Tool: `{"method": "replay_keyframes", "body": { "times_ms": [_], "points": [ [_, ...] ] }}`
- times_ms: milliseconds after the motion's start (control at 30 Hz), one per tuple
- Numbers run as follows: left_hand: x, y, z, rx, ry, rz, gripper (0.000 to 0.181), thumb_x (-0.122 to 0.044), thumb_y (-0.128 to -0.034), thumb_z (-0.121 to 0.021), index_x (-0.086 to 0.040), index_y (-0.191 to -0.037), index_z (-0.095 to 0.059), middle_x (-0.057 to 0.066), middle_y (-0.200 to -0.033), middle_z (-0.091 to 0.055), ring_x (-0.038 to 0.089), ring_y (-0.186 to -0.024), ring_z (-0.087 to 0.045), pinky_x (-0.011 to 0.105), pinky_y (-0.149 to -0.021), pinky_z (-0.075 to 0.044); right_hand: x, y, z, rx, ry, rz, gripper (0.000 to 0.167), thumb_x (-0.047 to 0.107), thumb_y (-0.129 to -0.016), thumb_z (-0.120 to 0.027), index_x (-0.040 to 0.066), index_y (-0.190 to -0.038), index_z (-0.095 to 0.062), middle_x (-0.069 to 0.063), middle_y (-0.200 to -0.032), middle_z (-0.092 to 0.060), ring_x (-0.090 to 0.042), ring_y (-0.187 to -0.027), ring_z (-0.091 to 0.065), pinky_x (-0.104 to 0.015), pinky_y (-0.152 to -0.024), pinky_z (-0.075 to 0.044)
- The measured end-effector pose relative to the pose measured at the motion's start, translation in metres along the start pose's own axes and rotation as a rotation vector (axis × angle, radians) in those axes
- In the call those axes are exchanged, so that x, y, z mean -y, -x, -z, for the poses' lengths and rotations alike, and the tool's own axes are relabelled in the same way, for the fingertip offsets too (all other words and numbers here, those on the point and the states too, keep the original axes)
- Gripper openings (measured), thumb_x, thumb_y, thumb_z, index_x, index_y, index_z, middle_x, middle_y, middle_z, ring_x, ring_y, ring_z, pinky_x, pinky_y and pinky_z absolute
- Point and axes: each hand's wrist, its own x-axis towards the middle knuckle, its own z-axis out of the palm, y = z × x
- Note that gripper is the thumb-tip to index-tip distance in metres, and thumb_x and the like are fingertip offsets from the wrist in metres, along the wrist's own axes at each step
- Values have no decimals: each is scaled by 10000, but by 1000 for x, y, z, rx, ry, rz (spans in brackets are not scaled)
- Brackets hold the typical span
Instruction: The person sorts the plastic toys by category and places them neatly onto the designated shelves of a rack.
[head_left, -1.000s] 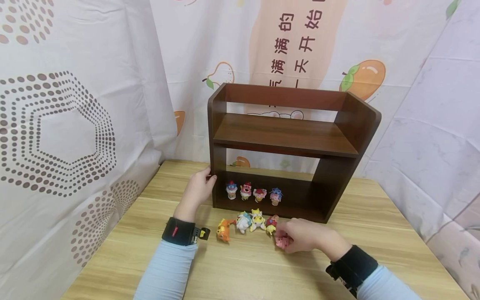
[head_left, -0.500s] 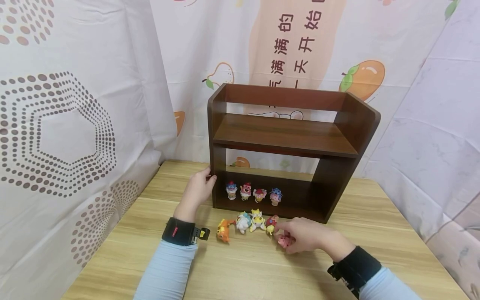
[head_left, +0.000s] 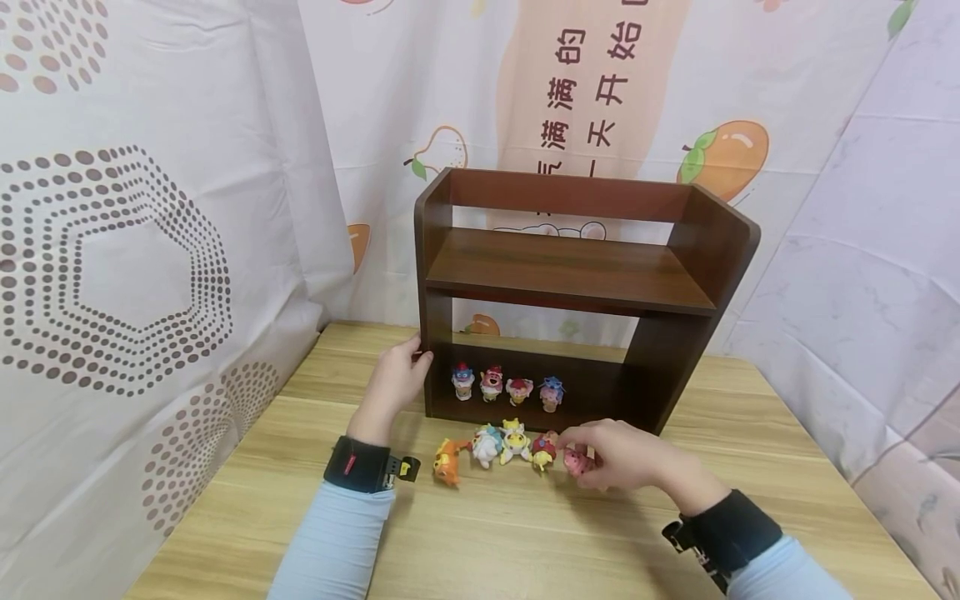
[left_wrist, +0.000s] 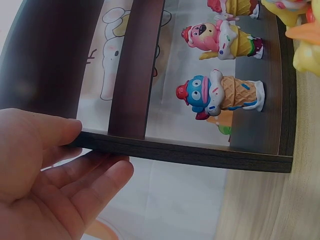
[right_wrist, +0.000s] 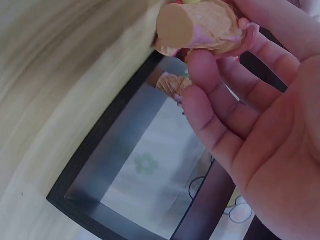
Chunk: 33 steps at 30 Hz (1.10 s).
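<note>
My left hand (head_left: 396, 377) grips the left side panel of a dark brown two-tier shelf (head_left: 573, 262); in the left wrist view the thumb and fingers lie on either side of the panel edge. Just in front of the shelf's right part, my right hand (head_left: 628, 454) holds a pink figurine (head_left: 576, 462). The right wrist view shows its tan cone base (right_wrist: 176, 26) between thumb and fingers. On the lower tier stand several ice-cream-cone figurines, among them a blue one with a red hat (left_wrist: 197, 92) and a pink bear-like one (left_wrist: 205, 37).
More figurines lie on the wooden table (head_left: 480, 542) before the shelf: an orange one (head_left: 447, 462), a white and teal one (head_left: 487, 447), a yellow and white one (head_left: 515, 443) and a red and yellow one (head_left: 543, 450). Printed curtains (head_left: 225, 100) hang behind.
My right hand has lifted the pink figurine slightly and moved it right and toward the shelf. The left hand stays on the side panel.
</note>
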Motion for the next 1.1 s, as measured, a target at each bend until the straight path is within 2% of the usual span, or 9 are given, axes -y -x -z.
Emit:
{"method": "replay_keyframes", "body": {
  "times_ms": [267,600,833,1100],
  "points": [
    [-1,1,0,-1,-3,-5,442,-200,-1039,-580,11,-1427,-574,218,-1344,-625,351,-1195,-632,507,-1006,-506,-6,3,11,-172,60,-6,358,132,-837,-813,160,-1160,-661,105,-859,-598,-84,-729,-570,-228,-636,-488],
    [-2,1,1,11,-1,19,484,-209,-1042,-575,40,-1454,-527,235,-1398,-579,364,-1224,-612,511,-1034,-482,-6,5,26,-347,119,-88,382,197,-817,-864,202,-1122,-634,110,-852,-603,-110,-711,-596,-247,-632,-500],
    [0,0,1,18,-2,21,490,-221,-1049,-566,40,-1461,-518,237,-1408,-567,363,-1223,-611,502,-1034,-484,-6,4,32,-421,129,-124,441,178,-799,-892,165,-1142,-614,91,-872,-616,-128,-767,-623,-303,-654,-529],
    [-1,0,1,18,-12,19,485,-226,-1051,-562,32,-1460,-525,230,-1403,-575,361,-1225,-610,501,-1040,-480,-9,3,37,-490,129,-128,486,187,-778,-908,120,-1152,-604,58,-890,-625,-96,-743,-615,-298,-659,-556]
  ]
}}
